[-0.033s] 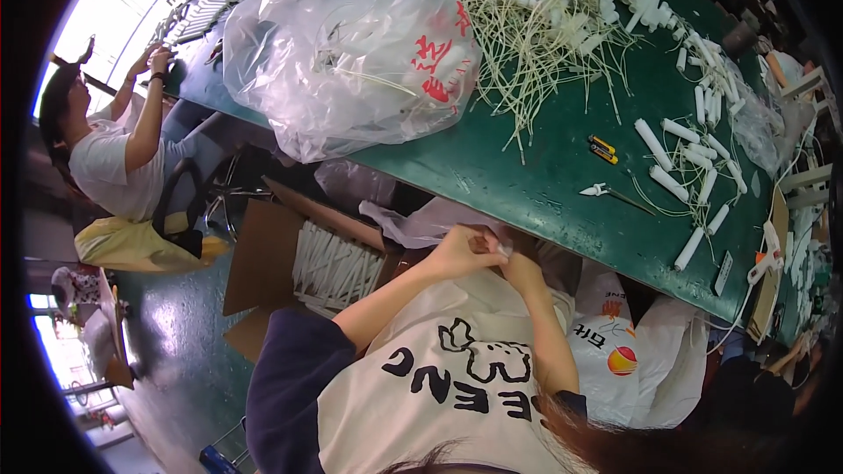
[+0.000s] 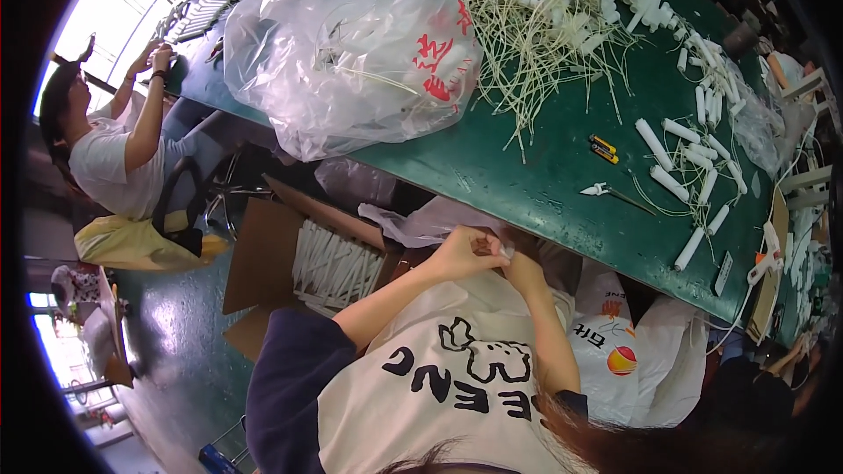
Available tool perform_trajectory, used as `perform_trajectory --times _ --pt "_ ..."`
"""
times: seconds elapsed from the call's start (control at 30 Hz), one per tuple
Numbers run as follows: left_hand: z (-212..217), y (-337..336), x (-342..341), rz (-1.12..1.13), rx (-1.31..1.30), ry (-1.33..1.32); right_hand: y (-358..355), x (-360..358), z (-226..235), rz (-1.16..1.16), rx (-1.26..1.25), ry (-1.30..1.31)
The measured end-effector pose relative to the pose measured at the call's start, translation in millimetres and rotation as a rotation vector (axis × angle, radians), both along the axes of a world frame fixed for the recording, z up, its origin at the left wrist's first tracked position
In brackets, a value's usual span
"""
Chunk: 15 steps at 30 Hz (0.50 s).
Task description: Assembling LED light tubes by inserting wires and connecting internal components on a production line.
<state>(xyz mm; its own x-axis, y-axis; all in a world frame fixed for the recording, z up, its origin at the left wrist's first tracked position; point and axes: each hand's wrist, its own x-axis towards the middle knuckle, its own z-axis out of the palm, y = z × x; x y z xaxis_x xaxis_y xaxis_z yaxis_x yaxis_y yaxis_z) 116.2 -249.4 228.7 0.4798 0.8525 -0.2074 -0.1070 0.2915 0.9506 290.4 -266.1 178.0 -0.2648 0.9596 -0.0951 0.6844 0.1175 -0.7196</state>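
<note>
My hands meet in front of my lap, just below the near table edge. My left hand (image 2: 468,252) is closed, thumb and fingers curled together in a pinch. At its fingertips shows a small whitish piece (image 2: 507,251), too small to name. Close against it is my right hand (image 2: 525,270), its fingers bent and mostly hidden; whether it grips the same piece cannot be made out. To the left of my forearm, an open cardboard box (image 2: 255,241) holds many white tubes (image 2: 334,265).
On the green table (image 2: 527,193) lie a large clear plastic bag (image 2: 351,79), white cylinders with trailing wires (image 2: 544,53), two batteries (image 2: 603,149), a pointed white-tipped tool (image 2: 615,195) and loose white tubes (image 2: 672,183). White printed sacks (image 2: 615,360) stand below. Another person (image 2: 114,149) sits at left.
</note>
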Motion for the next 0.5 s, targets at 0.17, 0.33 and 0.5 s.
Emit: perform_trajectory --times 0.17,0.33,0.5 --pt "5.8 -14.3 4.3 -0.01 0.12 0.105 -5.6 6.4 17.0 0.074 -0.307 -0.082" --pt "9.9 -28.6 3.2 -0.033 0.312 0.306 -13.1 12.0 6.1 0.308 -0.113 0.009" --pt "-12.1 -29.8 -30.7 0.015 0.565 0.451 -21.2 18.8 -22.7 0.073 -0.135 0.024"
